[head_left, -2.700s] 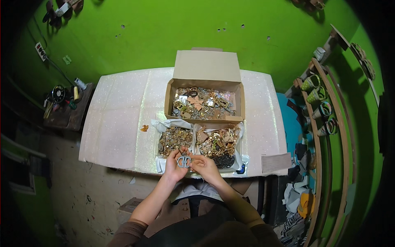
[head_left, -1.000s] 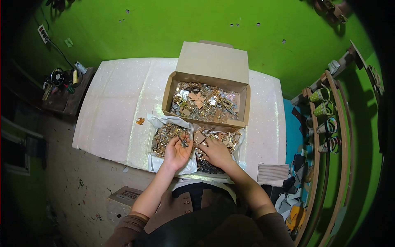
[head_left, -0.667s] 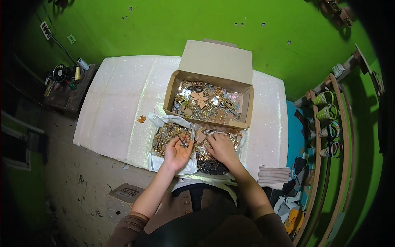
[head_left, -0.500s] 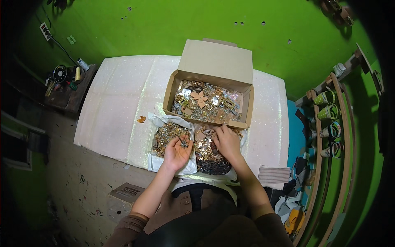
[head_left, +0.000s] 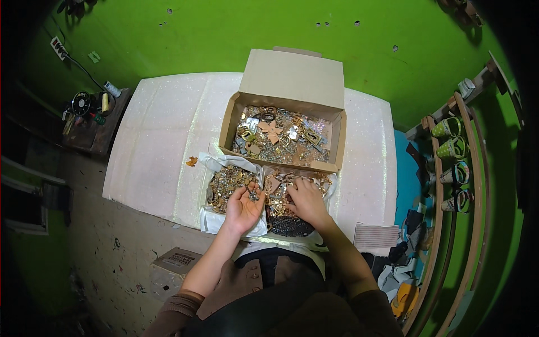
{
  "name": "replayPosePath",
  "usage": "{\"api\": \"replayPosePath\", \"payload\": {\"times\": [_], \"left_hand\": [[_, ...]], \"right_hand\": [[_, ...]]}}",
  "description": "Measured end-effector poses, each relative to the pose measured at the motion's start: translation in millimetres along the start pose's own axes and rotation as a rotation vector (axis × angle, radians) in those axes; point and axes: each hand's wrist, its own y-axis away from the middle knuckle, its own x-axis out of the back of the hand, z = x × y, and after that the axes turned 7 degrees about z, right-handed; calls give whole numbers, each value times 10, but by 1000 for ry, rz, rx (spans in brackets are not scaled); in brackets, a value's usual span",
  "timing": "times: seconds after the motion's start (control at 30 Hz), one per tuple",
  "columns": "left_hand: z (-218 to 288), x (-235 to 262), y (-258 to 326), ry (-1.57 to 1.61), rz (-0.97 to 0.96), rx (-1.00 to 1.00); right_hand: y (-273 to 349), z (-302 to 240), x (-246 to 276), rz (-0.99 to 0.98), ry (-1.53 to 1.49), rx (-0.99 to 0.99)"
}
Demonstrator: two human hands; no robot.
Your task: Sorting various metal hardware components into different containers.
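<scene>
My left hand (head_left: 245, 209) is turned palm up with its fingers curled, and small silvery metal pieces (head_left: 254, 195) lie in them. It is over the left container of mixed small metal pieces (head_left: 223, 186), which has white wrapping (head_left: 211, 220) around it. My right hand (head_left: 307, 201) is palm down, its fingers bent into the gold-coloured metal pieces (head_left: 276, 197) of the right container. Its fingertips are partly hidden, so what they pinch cannot be made out. Dark beads (head_left: 289, 226) lie at the near end of that container.
An open cardboard box (head_left: 225, 132) of buckles and small ornaments stands just beyond, lid up. Everything rests on a pale glittery table (head_left: 151, 146). An orange-brown scrap (head_left: 191, 162) lies left. A shoe rack (head_left: 476, 151) stands right; a small side table (head_left: 92, 135) stands far left.
My right hand has drawn slightly back from the cardboard box's near edge, its fingers now bent down among the gold-coloured pieces. My left hand stays nearly in place, holding its silvery pieces.
</scene>
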Motion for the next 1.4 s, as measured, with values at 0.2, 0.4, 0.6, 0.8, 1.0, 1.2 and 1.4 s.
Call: {"api": "replayPosePath", "payload": {"times": [0.2, 0.4, 0.6, 0.8, 1.0, 1.2, 1.4], "left_hand": [[-46, -55, 21, -60, 14, -13], [-59, 5, 7, -106, -121, -51], [-110, -3, 31, -171, -36, -171], [-108, -18, 100, -92, -41, -139], [-118, -65, 131, -28, 5, -112], [-123, -11, 111, -23, -1, -97], [-159, -18, 130, -36, -11, -78]], "right_hand": [[-54, -79, 123, 110, -121, -96], [-199, -476, 233, 212, -407, 44], [-277, -522, 36, 253, -182, 125], [-244, -476, 296, 178, -468, 62], [14, -155, 682, -3, -519, -2], [203, -171, 578, -64, -456, 40], [481, -224, 307, -230, -273, 82]]}}
